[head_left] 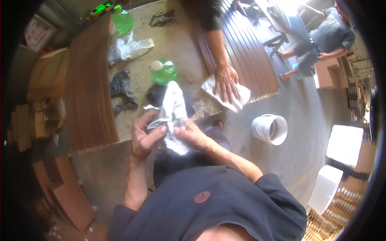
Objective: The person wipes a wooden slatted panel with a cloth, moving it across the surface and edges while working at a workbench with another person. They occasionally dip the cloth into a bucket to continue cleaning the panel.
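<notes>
A crumpled white cloth [174, 102] is bunched up between my two hands, in front of my body at the table's near edge. My left hand [145, 134] pinches it from the left, with thumb and fingers closed. From the right my right hand [191, 134] grips the same cloth, its thumb close to the left one. Just beyond the cloth stands a green clear bottle [164, 72] with a pale cap. Dark crumpled cloth or plastic [122, 89] lies to the left of it, and a dark round shape behind my cloth is partly hidden.
Across the table, another person's hand [226, 82] presses a white cloth [239, 97] by the brown slatted panels [245, 52]. More brown panels [89, 84] lie at left. A second green bottle [123, 20] stands farther back. On the floor at right is a white bucket [269, 129].
</notes>
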Demonstrator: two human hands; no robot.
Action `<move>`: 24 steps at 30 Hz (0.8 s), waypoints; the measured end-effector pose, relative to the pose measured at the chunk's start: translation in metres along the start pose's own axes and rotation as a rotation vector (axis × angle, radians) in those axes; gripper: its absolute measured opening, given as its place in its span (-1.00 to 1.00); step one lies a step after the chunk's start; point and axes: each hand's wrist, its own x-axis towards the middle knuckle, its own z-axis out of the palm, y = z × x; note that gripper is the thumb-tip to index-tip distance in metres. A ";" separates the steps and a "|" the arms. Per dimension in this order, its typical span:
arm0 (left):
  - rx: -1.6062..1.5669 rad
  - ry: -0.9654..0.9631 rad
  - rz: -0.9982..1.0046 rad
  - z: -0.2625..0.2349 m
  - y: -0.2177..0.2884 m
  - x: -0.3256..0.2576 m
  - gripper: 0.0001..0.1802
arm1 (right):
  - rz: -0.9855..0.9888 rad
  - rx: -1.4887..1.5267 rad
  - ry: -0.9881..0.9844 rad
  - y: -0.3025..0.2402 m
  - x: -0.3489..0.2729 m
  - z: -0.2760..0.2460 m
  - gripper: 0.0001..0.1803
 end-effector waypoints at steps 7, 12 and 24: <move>0.122 -0.191 -0.143 0.072 -0.071 0.045 -0.54 | -0.129 0.187 0.670 0.001 -0.094 -0.077 -0.56; 0.176 -0.188 -0.089 0.139 -0.114 0.061 -0.54 | -0.402 0.159 0.807 -0.029 -0.135 -0.093 -0.42; 0.599 0.040 0.130 0.220 -0.167 0.145 -0.44 | -0.240 -0.247 1.115 -0.079 -0.220 -0.252 -0.59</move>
